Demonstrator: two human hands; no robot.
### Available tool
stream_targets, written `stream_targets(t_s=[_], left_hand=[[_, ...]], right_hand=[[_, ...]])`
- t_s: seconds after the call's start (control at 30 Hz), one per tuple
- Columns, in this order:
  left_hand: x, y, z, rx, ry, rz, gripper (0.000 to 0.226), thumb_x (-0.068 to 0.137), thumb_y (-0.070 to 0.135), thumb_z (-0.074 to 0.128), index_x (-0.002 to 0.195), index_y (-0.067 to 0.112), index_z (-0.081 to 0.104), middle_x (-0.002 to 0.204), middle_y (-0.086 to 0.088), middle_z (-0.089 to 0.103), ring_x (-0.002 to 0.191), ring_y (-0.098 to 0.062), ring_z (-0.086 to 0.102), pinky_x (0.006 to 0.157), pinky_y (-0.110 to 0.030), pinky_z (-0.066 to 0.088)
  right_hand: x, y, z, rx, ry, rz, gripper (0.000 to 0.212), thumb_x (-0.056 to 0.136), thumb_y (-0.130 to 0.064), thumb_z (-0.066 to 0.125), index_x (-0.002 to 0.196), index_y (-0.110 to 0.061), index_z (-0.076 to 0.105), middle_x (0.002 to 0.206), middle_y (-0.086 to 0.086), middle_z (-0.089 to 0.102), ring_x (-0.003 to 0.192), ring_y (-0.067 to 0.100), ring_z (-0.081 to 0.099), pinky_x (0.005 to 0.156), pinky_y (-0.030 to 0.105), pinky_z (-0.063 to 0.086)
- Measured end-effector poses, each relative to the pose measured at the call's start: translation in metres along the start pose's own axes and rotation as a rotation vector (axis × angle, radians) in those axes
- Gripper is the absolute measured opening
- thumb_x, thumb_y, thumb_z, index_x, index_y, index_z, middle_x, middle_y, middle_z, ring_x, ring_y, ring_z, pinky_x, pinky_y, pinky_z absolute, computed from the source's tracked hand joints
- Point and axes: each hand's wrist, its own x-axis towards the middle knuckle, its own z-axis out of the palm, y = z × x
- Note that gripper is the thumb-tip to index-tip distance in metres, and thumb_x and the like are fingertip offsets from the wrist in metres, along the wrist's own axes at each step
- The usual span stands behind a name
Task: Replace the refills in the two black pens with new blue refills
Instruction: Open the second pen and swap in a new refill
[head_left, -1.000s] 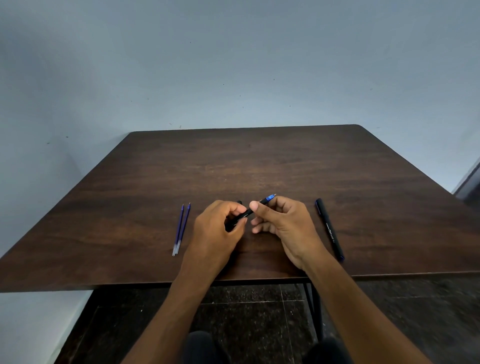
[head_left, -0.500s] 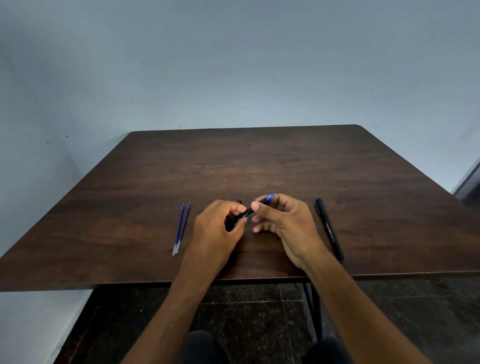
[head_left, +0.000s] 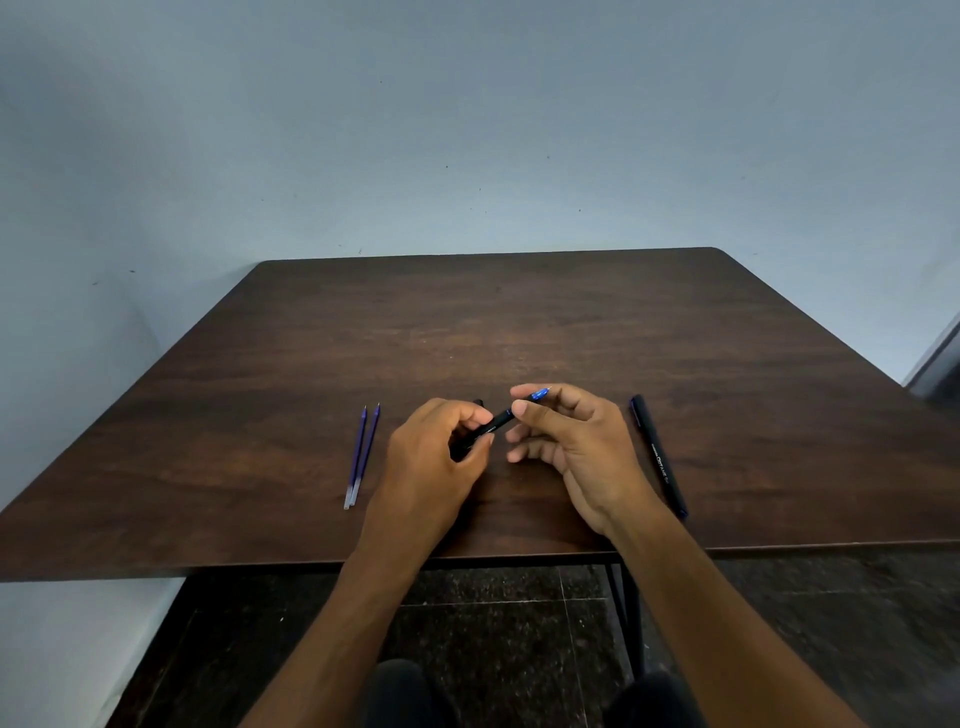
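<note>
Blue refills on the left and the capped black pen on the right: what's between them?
Head view: both hands, left and right, gripping the other black pen over the table.

brown wooden table (head_left: 519, 322), grey wall (head_left: 467, 130)

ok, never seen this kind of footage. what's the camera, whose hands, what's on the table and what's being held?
There is no machine here: a person works with two bare hands. The single picture comes from a wide-angle camera worn on the head, looking forward and down. The left hand grips the barrel of a slim black pen with a blue tip section, and the right hand pinches its tip end. On the dark brown wooden table, two thin blue refills lie side by side to the left. A second capped black pen with white lettering lies to the right, untouched.
</note>
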Motion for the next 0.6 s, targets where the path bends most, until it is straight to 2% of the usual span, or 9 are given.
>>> stream_targets(t_s=[0.3,0.5,0.6], left_hand=[[-0.0009,-0.0023,0.003,0.012,-0.003,-0.024,0.021,0.084,0.008,0.078,0.103,0.014,0.073,0.096,0.005,0.069,0.086,0.001,0.059,0.082,-0.002,0.042],[0.0007,-0.0032,0.003,0.024,0.012,0.009,0.027,0.085,0.01,0.078,0.111,0.013,0.075,0.101,0.004,0.071,0.091,-0.001,0.061,0.085,0.0,0.04],[0.0013,-0.0035,0.0019,0.071,0.022,0.018,0.026,0.083,0.012,0.08,0.109,0.014,0.078,0.098,0.003,0.072,0.088,-0.003,0.062,0.08,-0.001,0.042]], right_hand=[[0.0004,0.0026,-0.0019,-0.063,0.032,0.0,0.01,0.083,-0.012,0.081,0.085,-0.003,0.077,0.072,0.011,0.071,0.071,0.027,0.069,0.066,0.039,0.058],[-0.0024,0.0003,-0.0018,-0.002,0.0,-0.02,0.014,0.088,-0.003,0.073,0.098,0.006,0.076,0.103,0.015,0.075,0.078,0.025,0.068,0.064,0.035,0.059],[-0.0018,0.0014,-0.0039,-0.031,0.014,-0.021,0.013,0.086,-0.005,0.075,0.095,0.003,0.079,0.088,0.016,0.074,0.077,0.025,0.067,0.065,0.032,0.057]])
